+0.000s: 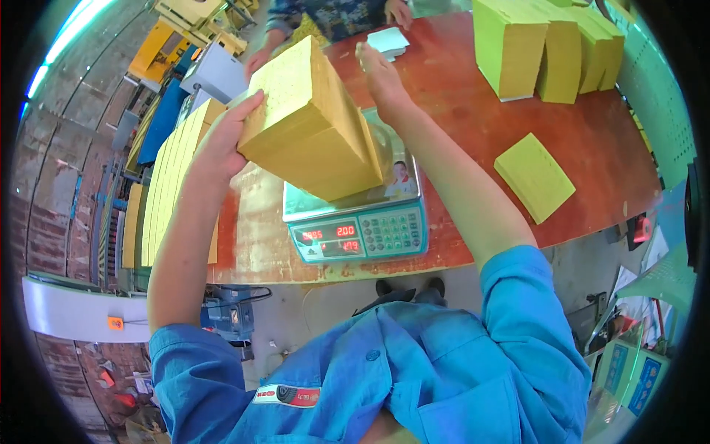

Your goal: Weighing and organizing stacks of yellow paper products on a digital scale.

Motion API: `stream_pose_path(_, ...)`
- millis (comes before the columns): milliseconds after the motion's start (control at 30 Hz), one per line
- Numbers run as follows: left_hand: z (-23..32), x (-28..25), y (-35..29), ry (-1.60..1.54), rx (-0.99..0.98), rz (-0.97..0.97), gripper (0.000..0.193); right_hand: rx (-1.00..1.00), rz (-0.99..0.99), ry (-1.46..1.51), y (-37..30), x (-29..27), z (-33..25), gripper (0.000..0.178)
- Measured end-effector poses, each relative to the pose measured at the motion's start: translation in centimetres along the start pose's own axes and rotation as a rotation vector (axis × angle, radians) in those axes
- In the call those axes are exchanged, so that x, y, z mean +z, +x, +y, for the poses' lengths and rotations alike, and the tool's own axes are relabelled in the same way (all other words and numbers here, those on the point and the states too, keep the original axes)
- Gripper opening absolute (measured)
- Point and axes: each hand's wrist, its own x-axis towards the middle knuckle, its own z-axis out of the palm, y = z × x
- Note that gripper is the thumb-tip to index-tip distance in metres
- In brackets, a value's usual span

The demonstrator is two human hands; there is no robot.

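Observation:
My left hand (225, 140) grips the left side of a thick yellow paper stack (314, 133), thumb over its upper face. The stack is tilted above a digital scale (359, 229) with a teal body and lit red digits. From this view I cannot tell whether its lower edge rests on the metal pan. A thinner yellow slab (375, 152) stands along the stack's right side. Held apart from the stack, on its far right, my right hand (384, 81) is open and empty, fingers stretched out.
On the red table (451, 148) lie a small yellow stack (534, 177) at right and white papers (388, 43) at the far side. Taller yellow stacks (510, 55) stand at the back right, more (174, 177) at left. Across the table is another person (336, 16).

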Motion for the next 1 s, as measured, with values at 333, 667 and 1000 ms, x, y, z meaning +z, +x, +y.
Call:
stream_pose_path(333,-0.9,1.5,-3.3,0.028,-0.069,-0.049,0.04,0.008,-0.14,-0.346,-8.4,-3.5,5.3,0.045)
stream_pose_path(667,-1.6,-2.6,0.0,0.065,-0.164,-0.208,0.046,0.127,0.231,-0.124,-23.0,-7.8,0.9,0.022)
stream_pose_path(1000,-4.1,-6.3,2.2,-0.029,-0.176,-0.37,0.051,0.625,0.15,0.323,-26.2,-3.9,3.8,0.032)
